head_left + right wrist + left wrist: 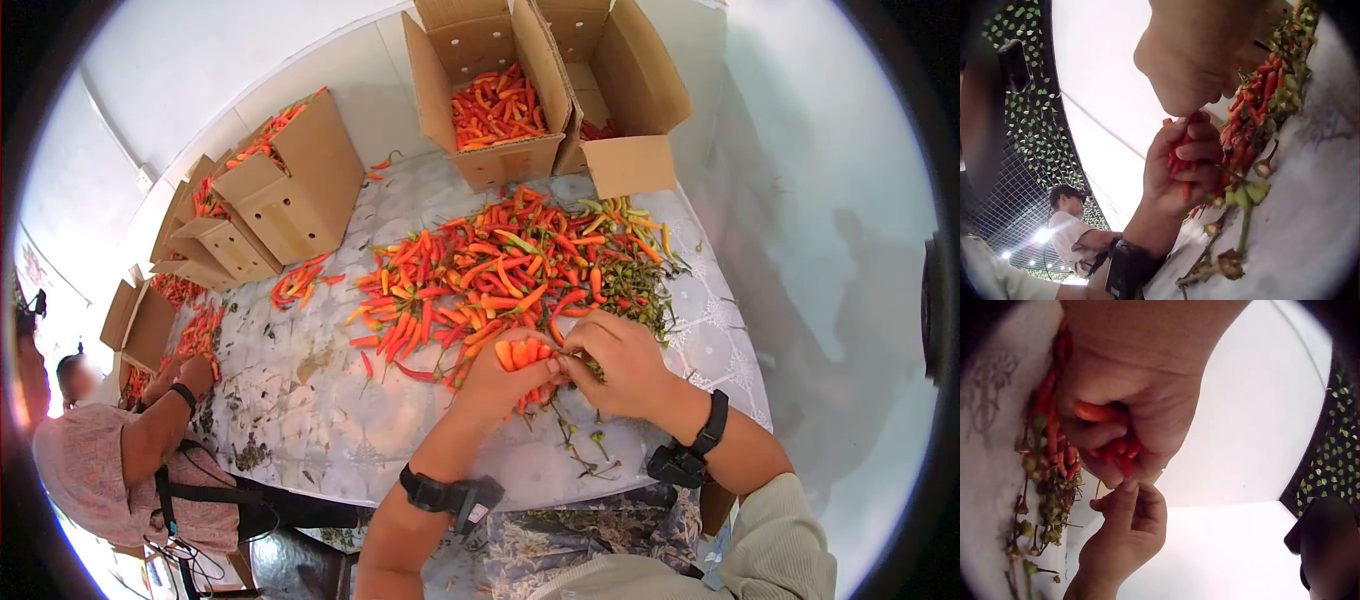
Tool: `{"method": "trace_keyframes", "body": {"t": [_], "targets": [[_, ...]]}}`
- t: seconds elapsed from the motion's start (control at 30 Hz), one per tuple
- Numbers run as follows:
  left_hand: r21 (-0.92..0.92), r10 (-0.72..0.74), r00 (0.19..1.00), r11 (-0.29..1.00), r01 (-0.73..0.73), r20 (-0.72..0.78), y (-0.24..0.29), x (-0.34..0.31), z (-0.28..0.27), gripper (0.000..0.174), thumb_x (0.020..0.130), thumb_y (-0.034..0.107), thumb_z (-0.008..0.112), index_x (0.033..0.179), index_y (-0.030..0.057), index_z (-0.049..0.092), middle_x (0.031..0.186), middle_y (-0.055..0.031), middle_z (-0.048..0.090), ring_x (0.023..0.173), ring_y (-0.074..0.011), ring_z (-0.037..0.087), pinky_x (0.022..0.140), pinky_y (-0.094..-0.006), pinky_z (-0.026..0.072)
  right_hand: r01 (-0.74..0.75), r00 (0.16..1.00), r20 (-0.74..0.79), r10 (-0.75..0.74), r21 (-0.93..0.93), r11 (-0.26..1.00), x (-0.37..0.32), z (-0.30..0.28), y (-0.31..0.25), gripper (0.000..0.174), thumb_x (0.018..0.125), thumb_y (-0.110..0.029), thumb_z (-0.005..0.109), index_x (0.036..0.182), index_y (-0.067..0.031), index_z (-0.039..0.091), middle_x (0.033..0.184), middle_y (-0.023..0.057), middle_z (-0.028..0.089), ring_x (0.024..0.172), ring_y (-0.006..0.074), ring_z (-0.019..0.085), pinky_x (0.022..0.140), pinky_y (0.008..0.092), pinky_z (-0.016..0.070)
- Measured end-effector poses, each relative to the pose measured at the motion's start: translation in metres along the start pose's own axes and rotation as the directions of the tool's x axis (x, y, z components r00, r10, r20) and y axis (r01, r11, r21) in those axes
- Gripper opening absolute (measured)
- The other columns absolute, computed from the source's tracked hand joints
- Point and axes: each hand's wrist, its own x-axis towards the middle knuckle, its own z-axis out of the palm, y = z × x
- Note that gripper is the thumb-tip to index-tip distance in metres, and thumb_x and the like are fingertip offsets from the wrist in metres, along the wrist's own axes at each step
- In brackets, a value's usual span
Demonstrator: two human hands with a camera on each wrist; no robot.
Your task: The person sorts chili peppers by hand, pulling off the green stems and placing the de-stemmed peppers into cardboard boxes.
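Note:
Several red and orange peppers (pixel 520 354) are gripped in the left hand (pixel 492 383), its fingers curled round them; the bunch also shows in the left wrist view (pixel 1116 450). The right hand (pixel 622 365) touches the left at the thumb, its thumb and forefinger pinched together at the end of the bunch. What lies between those fingertips is too small to tell. In the right wrist view the left hand (pixel 1179 162) holds the bunch beneath the right hand (pixel 1191 62). Behind both hands spreads a large pile of peppers (pixel 480 270).
Green stems (pixel 635 290) lie at the pile's right, with loose stems (pixel 598 440) near the front edge. Open cardboard boxes (pixel 510 165) stand at the back, and more boxes (pixel 300 190) at the left. Another person (pixel 140 450) sits at the table's left side.

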Motion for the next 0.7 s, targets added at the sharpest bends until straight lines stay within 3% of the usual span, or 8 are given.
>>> {"method": "trace_keyframes", "body": {"t": [0.03, 0.13, 0.23, 0.43, 0.53, 0.7], "targets": [[-0.01, 0.015, 1.0, 1.0, -0.015, -0.003, -0.001, 0.001, -0.001, 0.016, 0.083, 0.004, 0.064, 0.097, 0.0015, 0.056, 0.079, -0.0056, 0.062, 0.057, -0.0092, 0.055, 0.049, -0.023, 0.0448, -0.083, 0.996, 0.046, 0.082, 0.03, 0.996, 0.0, 0.0, -0.001, 0.017, 0.072, -0.003, 0.07, 0.085, -0.0048, 0.059, 0.08, 0.0083, 0.058, 0.065, 0.0192, 0.059, 0.052, 0.0282, 0.0483], [0.109, -0.008, 0.999, 0.994, 0.013, -0.04, 0.007, -0.002, 0.0, 0.017, 0.082, 0.005, 0.066, 0.096, 0.0018, 0.057, 0.08, -0.0055, 0.063, 0.058, -0.0093, 0.056, 0.05, -0.0229, 0.0452, -0.175, 0.984, -0.011, 0.18, 0.168, 0.97, 0.0, 0.004, 0.0, 0.018, 0.073, -0.003, 0.068, 0.089, -0.0047, 0.06, 0.083, 0.0083, 0.058, 0.065, 0.0189, 0.06, 0.053, 0.0269, 0.0491], [0.042, 0.047, 0.994, 0.998, -0.043, -0.098, -0.004, 0.002, -0.001, 0.02, 0.076, 0.005, 0.071, 0.093, 0.0044, 0.059, 0.079, -0.0032, 0.062, 0.06, -0.0098, 0.059, 0.047, -0.0208, 0.0451, -0.145, 0.989, 0.036, 0.141, 0.177, 0.973, -0.001, 0.002, 0.002, 0.013, 0.075, -0.01, 0.066, 0.086, -0.006, 0.059, 0.078, 0.0092, 0.058, 0.072, 0.0279, 0.059, 0.06, 0.0355, 0.0474], [0.136, 0.021, 0.998, 0.991, -0.013, -0.06, 0.0, 0.0, -0.001, 0.022, 0.079, 0.009, 0.071, 0.093, 0.0039, 0.057, 0.072, -0.0026, 0.061, 0.057, -0.0084, 0.057, 0.048, -0.0204, 0.0427, -0.196, 0.979, 0.1, 0.179, 0.197, 0.961, -0.002, -0.001, 0.001, 0.011, 0.076, -0.007, 0.062, 0.086, -0.0069, 0.059, 0.076, 0.0088, 0.057, 0.07, 0.0278, 0.057, 0.061, 0.0365, 0.0459], [0.184, -0.007, 0.997, 0.983, 0.02, -0.071, 0.003, -0.002, -0.002, 0.022, 0.078, 0.009, 0.072, 0.093, 0.0044, 0.056, 0.072, -0.0028, 0.062, 0.057, -0.0082, 0.056, 0.046, -0.0203, 0.0418, -0.113, 0.991, 0.087, 0.1, 0.163, 0.98, -0.002, 0.002, 0.005, 0.012, 0.076, -0.006, 0.061, 0.087, -0.0074, 0.057, 0.076, 0.0091, 0.054, 0.069, 0.0279, 0.055, 0.059, 0.0379, 0.0437], [0.131, 0.003, 1.0, 0.991, 0.001, -0.03, 0.005, -0.002, -0.002, 0.023, 0.077, 0.01, 0.073, 0.093, 0.0044, 0.056, 0.072, -0.0034, 0.062, 0.056, -0.0083, 0.056, 0.045, -0.0206, 0.0413, -0.148, 0.983, 0.134, 0.124, 0.186, 0.971, -0.002, 0.003, 0.007, 0.014, 0.077, -0.005, 0.06, 0.09, -0.007, 0.054, 0.079, 0.0107, 0.052, 0.071, 0.0291, 0.053, 0.061, 0.039, 0.0425]]}}
